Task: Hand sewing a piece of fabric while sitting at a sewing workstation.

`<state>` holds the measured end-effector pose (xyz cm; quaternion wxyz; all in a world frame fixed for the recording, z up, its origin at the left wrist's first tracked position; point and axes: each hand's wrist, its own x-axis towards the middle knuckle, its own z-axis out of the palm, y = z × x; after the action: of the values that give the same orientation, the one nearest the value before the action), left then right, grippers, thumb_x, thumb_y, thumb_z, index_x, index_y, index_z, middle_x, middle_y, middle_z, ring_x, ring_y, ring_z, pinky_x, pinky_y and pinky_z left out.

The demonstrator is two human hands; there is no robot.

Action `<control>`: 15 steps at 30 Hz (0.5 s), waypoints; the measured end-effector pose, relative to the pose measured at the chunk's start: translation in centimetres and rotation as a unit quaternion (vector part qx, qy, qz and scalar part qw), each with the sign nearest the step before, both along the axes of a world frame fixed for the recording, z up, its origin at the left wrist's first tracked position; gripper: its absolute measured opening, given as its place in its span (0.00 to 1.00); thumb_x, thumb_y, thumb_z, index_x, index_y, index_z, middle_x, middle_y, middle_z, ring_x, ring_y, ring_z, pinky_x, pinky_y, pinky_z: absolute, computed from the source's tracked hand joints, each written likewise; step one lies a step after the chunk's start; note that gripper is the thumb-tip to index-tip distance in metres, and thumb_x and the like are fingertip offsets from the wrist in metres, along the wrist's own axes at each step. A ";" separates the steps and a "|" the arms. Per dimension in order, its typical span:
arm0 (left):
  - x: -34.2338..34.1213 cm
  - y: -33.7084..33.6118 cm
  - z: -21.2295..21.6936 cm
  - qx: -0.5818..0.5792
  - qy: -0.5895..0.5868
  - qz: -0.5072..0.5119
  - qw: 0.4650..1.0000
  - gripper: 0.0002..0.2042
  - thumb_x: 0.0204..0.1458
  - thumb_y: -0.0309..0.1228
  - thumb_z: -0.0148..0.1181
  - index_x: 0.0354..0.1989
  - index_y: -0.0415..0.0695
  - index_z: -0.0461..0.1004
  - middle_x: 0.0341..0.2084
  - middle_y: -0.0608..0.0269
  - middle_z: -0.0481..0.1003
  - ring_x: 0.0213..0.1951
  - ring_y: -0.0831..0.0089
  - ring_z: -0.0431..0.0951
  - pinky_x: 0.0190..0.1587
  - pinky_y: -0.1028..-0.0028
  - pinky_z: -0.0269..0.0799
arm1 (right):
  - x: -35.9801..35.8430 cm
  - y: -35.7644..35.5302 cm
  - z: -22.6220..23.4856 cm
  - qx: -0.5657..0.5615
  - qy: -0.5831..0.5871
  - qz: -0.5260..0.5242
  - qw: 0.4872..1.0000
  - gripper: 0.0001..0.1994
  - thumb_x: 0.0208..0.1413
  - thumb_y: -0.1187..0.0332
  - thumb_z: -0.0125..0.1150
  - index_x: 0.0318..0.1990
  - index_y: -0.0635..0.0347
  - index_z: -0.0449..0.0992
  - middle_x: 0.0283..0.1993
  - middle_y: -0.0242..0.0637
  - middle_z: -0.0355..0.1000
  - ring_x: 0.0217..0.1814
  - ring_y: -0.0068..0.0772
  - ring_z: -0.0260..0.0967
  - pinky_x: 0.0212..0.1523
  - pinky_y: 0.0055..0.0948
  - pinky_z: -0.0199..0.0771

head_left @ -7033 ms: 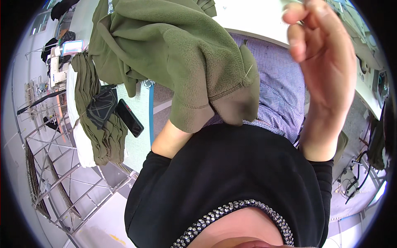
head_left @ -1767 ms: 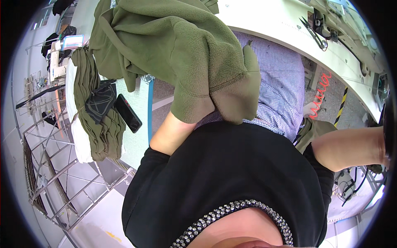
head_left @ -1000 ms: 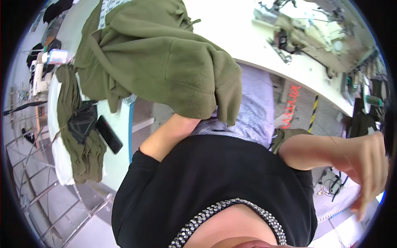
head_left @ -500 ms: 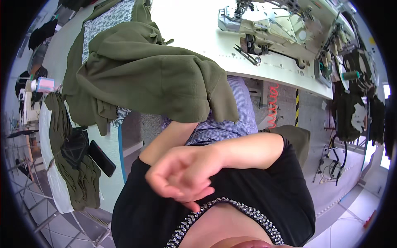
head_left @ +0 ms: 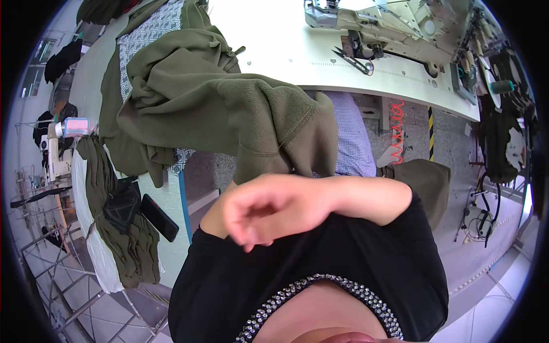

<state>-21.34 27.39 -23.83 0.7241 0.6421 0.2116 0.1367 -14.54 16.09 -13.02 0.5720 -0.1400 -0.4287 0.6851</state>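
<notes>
An olive-green fleece garment point(head_left: 189, 117) spreads from the table down over my lap, with a seam showing on its near folds. My left forearm point(head_left: 216, 222) runs up beneath it, and the cloth and my right arm hide the left hand. In front of my chest, clear of the garment, my right hand point(head_left: 269, 208) crosses over the left forearm. Its fingers curl in toward the thumb, somewhat blurred, and anything pinched there is too small to see. Blue checked cloth point(head_left: 353, 137) covers my lap under the garment.
A sewing machine point(head_left: 400, 34) stands on the white table point(head_left: 286, 54), thread snips point(head_left: 354, 62) before it. Patterned fabric point(head_left: 147, 43) lies far left. A phone point(head_left: 159, 218) rests beside stacked olive pieces point(head_left: 131, 251). A red coiled hose point(head_left: 396, 128) hangs below the table.
My right hand has risen from near my neckline toward the garment, its fingers more curled. The garment's near folds have shifted, showing more of the seam. The whole view has shifted slightly.
</notes>
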 end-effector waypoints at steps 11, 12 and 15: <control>0.2 -2.1 9.5 -0.228 -0.110 -0.096 0.963 0.26 0.64 0.44 0.42 0.66 0.44 0.53 0.62 0.58 0.60 0.62 0.68 0.62 0.65 0.68 0.57 | 6.2 -5.5 0.4 0.022 -0.531 -0.653 0.540 0.10 0.38 0.85 0.65 0.31 0.62 0.78 0.31 0.32 0.61 0.32 0.26 0.62 0.29 0.21 0.61; 0.1 -2.1 9.5 -0.265 -0.093 -0.088 0.956 0.26 0.64 0.45 0.41 0.66 0.44 0.54 0.62 0.57 0.60 0.62 0.67 0.62 0.65 0.67 0.57 | 6.2 -5.4 0.2 0.024 -0.533 -0.649 0.542 0.10 0.38 0.85 0.65 0.31 0.62 0.78 0.31 0.32 0.61 0.32 0.26 0.62 0.29 0.21 0.61; 0.4 -1.9 8.9 -0.319 -0.088 -0.082 0.940 0.27 0.63 0.46 0.41 0.65 0.43 0.55 0.62 0.57 0.61 0.62 0.67 0.62 0.65 0.67 0.57 | 6.2 -4.8 -0.2 0.043 -0.539 -0.668 0.512 0.11 0.39 0.84 0.66 0.32 0.62 0.79 0.31 0.32 0.61 0.31 0.26 0.61 0.28 0.22 0.61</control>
<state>-20.95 25.52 -14.90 0.9155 0.3775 0.1260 0.0581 -8.38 11.28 -13.22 0.5251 -0.7027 -0.4635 -0.1251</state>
